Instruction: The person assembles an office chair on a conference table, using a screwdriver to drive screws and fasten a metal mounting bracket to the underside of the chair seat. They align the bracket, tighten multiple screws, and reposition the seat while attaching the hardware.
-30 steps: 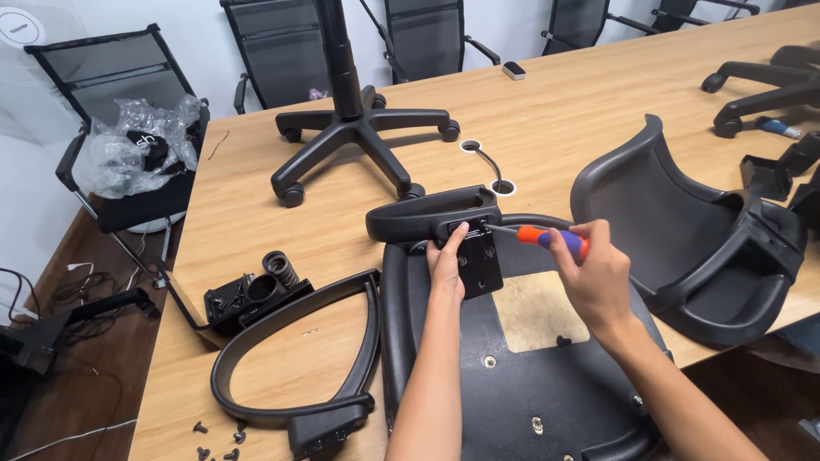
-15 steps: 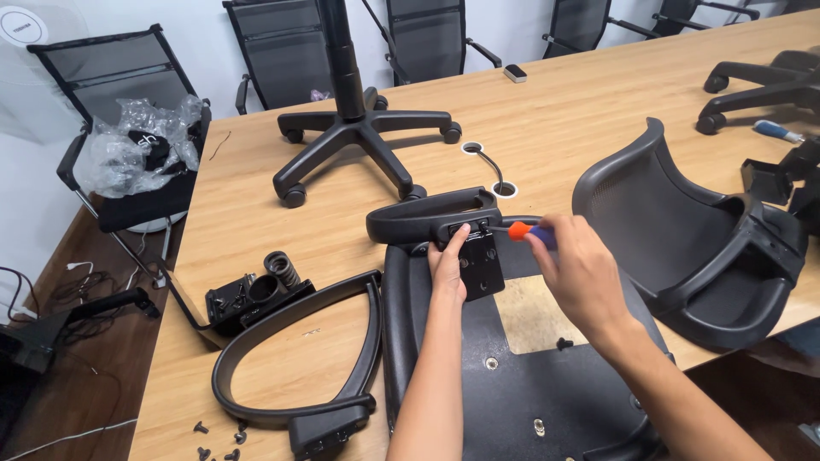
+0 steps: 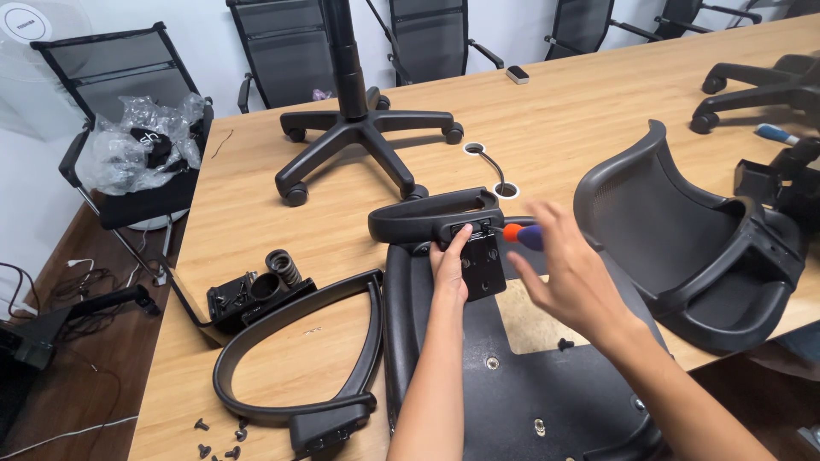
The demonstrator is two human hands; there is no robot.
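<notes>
Pressing the armrest (image 3: 436,215) bracket flat, your left hand (image 3: 449,260) lay fingers extended. Your right hand (image 3: 568,277) hovered open, gripping nothing, screwdriver (image 3: 521,236) lying crosswise just beyond its fingertips.

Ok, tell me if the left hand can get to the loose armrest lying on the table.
Probably yes. The left hand is pressing the bracket on the seat, and the loose armrest lies just beside that forearm on bare table, with nothing between. It would have to let go of the bracket first.
</notes>
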